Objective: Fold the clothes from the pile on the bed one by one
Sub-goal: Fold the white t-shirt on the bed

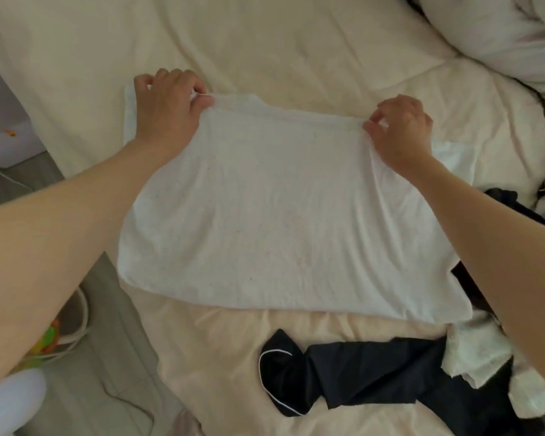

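Cream bedding covers the bed (pixel 296 42), and on it a white garment (pixel 265 215) is spread flat, its near hem toward the viewer and its far edge taken up by both hands. The left hand (pixel 167 105) is curled at the far left corner, the cloth pinched between thumb and fingers (pixel 202 100); the right hand (pixel 403 130) is likewise closed on the far right edge, a small tuck of fabric nipped at its fingertips. The garment is thus held at its top edge while the rest is left resting on the bed. One piece appears to be in mid-fold, probably with the far edge about to be drawn toward the near hem; for that, both corners would need to be lifted together and laid down square. A black garment (pixel 375 382) with white piping and other crumpled clothes (pixel 472 354) are seen at the near right, not yet folded.
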Demonstrator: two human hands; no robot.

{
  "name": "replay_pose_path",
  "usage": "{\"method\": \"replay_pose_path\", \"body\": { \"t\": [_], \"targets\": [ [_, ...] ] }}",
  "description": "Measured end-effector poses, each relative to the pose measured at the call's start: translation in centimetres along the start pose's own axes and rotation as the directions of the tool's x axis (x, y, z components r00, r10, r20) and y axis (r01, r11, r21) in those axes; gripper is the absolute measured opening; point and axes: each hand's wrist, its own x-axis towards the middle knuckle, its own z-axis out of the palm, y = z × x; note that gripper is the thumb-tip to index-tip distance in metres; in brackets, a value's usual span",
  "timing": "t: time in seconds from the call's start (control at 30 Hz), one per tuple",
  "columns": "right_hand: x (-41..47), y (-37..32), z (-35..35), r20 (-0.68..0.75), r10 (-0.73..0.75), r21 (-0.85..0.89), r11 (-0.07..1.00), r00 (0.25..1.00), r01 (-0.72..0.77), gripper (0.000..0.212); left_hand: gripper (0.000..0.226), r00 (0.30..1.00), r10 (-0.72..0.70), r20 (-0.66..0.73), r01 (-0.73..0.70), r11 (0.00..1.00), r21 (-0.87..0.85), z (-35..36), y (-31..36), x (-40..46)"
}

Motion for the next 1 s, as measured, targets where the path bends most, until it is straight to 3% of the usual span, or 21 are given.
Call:
{"method": "replay_pose_path", "body": {
  "t": [0.13, 0.23, 0.4, 0.53, 0.63, 0.73, 0.8, 0.9, 1.0],
  "targets": [
    [0.1, -0.5, 0.8, -0.002, 0.076, 0.003, 0.997, 0.997, -0.076, 0.024, 0.033, 0.999, -0.035, -0.004, 0.035, 0.998, 0.043, 0.3, -0.3, 0.1],
    [-1.7, -1.4, 1.7, -0.065, 0.088, -0.019, 0.996, 0.994, -0.089, 0.04, 0.045, 0.985, -0.171, -0.005, 0.171, 0.985, 0.01, 0.3, -1.3, -0.5],
    [-10.5, -6.3, 5.2, -0.093, -0.155, -0.009, 0.988, 0.984, 0.155, 0.051, 0.058, 0.937, -0.349, -0.018, 0.33, 0.899, -0.288, -0.4, -4.1, -7.0],
    [-18.7, -11.1, 8.9, 0.021, -0.278, 0.033, 0.96, 0.96, 0.278, 0.05, 0.041, 0.83, -0.544, 0.122, 0.538, 0.722, -0.435, -0.7, -5.0, -14.2],
    [-22.7, -12.8, 10.7, 0.106, -0.265, 0.08, 0.963, 0.958, 0.258, 0.051, 0.026, 0.777, -0.591, 0.218, 0.62, 0.656, -0.432, -0.7, -4.9, -17.3],
    [-24.2, -13.2, 11.1, 0.151, -0.198, 0.088, 0.978, 0.968, 0.187, 0.052, 0.029, 0.679, -0.661, 0.32, 0.712, 0.484, -0.51, -1.0, -4.8, -18.1],
    [-24.7, -13.4, 11.0, 0.159, -0.174, 0.081, 0.983, 0.972, 0.163, 0.053, 0.03, 0.621, -0.652, 0.435, 0.769, 0.399, -0.5, -1.3, -4.7, -18.8],
    [-25.6, -13.2, 11.0, 0.173, -0.165, 0.063, 0.986, 0.971, 0.157, 0.053, 0.026, 0.567, -0.526, 0.634, 0.822, 0.317, -0.473, -2.1, -4.8, -21.3],
    [-26.7, -12.8, 11.1, 0.209, -0.143, 0.055, 0.989, 0.967, 0.134, 0.053, 0.024, 0.494, -0.5, 0.712, 0.865, 0.199, -0.461, -2.1, -4.9, -24.2]
  ]
}}
